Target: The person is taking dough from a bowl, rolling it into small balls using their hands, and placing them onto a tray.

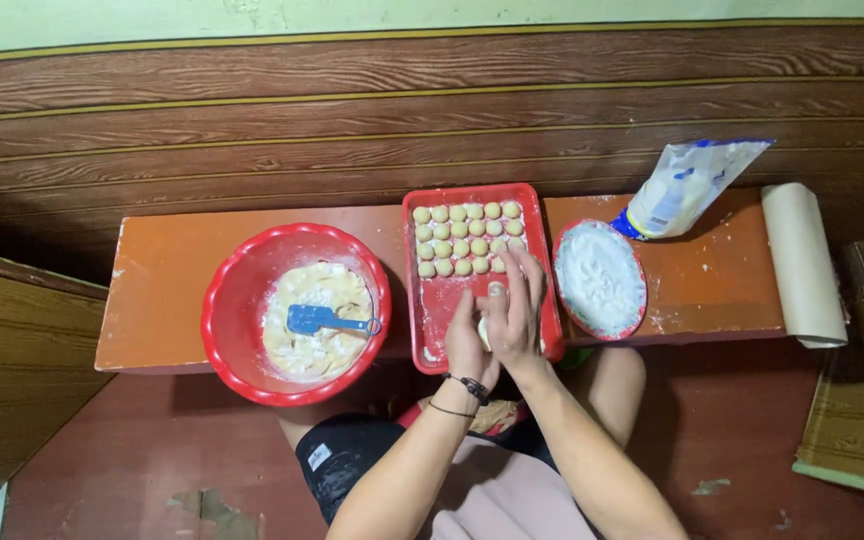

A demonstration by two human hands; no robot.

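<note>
A small pale dough piece (pixel 485 330) sits pressed between the palms of the left hand (pixel 467 340) and right hand (pixel 514 312), mostly hidden. It is held just above the bare near end of the red tray (pixel 430 320).

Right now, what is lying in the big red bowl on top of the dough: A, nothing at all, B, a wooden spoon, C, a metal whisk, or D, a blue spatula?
D: a blue spatula lies across the pale dough inside the red bowl, left of the tray over which both hands are pressed together.
</note>
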